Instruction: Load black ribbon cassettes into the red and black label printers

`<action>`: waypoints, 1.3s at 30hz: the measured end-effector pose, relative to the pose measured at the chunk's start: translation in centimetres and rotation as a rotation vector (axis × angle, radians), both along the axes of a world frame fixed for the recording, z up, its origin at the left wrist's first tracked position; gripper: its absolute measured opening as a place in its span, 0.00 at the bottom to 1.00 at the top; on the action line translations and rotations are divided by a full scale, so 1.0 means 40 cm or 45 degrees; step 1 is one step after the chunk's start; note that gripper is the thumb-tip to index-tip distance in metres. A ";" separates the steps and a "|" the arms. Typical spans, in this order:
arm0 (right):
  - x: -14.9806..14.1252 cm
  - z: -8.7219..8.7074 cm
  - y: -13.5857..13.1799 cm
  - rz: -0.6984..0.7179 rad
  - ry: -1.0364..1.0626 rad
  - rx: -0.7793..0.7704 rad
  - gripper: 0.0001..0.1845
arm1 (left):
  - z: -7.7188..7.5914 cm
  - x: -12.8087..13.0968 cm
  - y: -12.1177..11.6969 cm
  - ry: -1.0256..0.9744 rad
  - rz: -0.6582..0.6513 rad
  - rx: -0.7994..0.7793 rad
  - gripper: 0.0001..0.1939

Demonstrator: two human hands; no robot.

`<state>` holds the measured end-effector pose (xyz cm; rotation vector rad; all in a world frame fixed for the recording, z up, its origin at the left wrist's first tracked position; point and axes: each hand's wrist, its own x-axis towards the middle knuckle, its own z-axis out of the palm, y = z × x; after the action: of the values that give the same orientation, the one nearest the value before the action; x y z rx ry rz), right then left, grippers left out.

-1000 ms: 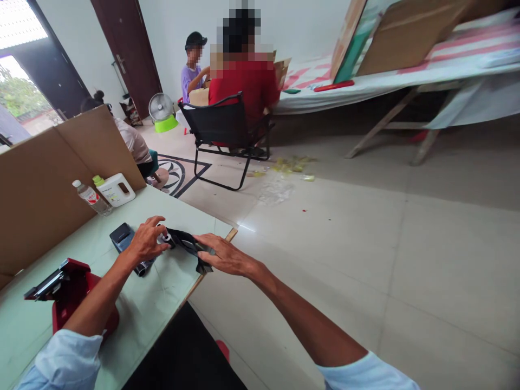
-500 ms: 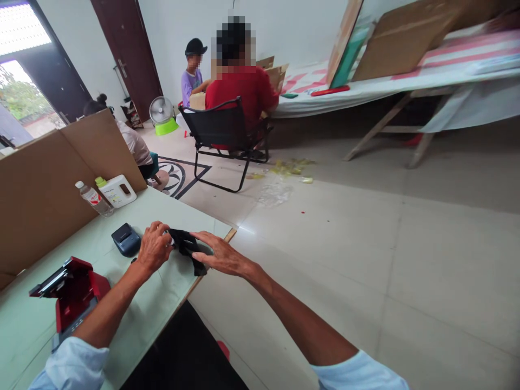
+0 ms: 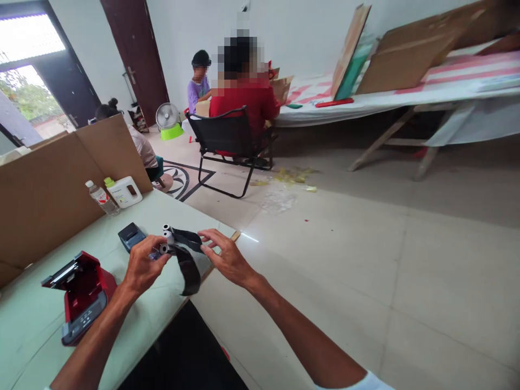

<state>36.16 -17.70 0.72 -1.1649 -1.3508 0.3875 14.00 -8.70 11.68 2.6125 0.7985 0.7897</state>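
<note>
Above the table's edge my left hand (image 3: 145, 264) is closed around small white rolls (image 3: 168, 236) with dark hollow cores. From these rolls come loose lengths of a black ribbon (image 3: 190, 275), one of them curling down over the tabletop. My right hand (image 3: 228, 257) pinches the upper strip of that ribbon between thumb and fingers. Some clear, bluish plastic shows at my left fingers, too small to make out. Beside my left forearm sits a red and grey printer (image 3: 83, 319) with its lid up. A smaller dark blue device (image 3: 130, 235) lies just behind my left hand.
A clear bottle (image 3: 101, 199) and a white jug (image 3: 125, 193) stand by a cardboard panel (image 3: 52, 206) on the pale green table (image 3: 24, 319). Beyond, a person in red sits in a black chair (image 3: 221, 132). Plastic scraps (image 3: 280, 200) litter the floor.
My hands have drawn slightly apart, and the white rolls now show at my left hand. The black ribbon has spread into separate, hanging strips. The camera view has shifted slightly.
</note>
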 end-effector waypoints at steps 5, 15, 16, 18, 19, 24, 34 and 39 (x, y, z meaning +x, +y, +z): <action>-0.081 0.052 -0.023 0.159 0.005 -0.020 0.22 | 0.062 -0.058 -0.074 -0.210 -0.041 -0.029 0.11; -0.272 0.105 -0.054 0.391 0.007 0.327 0.19 | 0.021 -0.182 -0.200 -0.404 0.012 -0.125 0.13; -0.282 0.105 -0.058 0.421 -0.002 0.329 0.19 | 0.013 -0.198 -0.211 -0.415 0.020 -0.121 0.14; -0.304 0.106 -0.061 0.482 -0.033 0.311 0.20 | 0.002 -0.229 -0.234 -0.425 0.049 -0.116 0.15; -0.316 0.108 -0.061 0.508 -0.049 0.291 0.20 | -0.001 -0.246 -0.246 -0.427 0.072 -0.116 0.15; -0.384 0.124 -0.038 0.636 -0.112 0.217 0.16 | 0.019 -0.366 -0.279 -0.421 0.247 -0.099 0.15; -0.571 0.135 0.145 0.657 -0.419 0.320 0.12 | -0.070 -0.651 -0.136 -0.557 0.851 -0.298 0.13; -0.626 0.101 0.215 0.651 -0.698 0.268 0.15 | -0.124 -0.653 -0.125 -0.512 0.750 -0.449 0.14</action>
<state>11.11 -9.08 4.74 -0.7601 -2.1267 0.2827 -12.11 -13.71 6.71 1.8305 1.4418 1.1489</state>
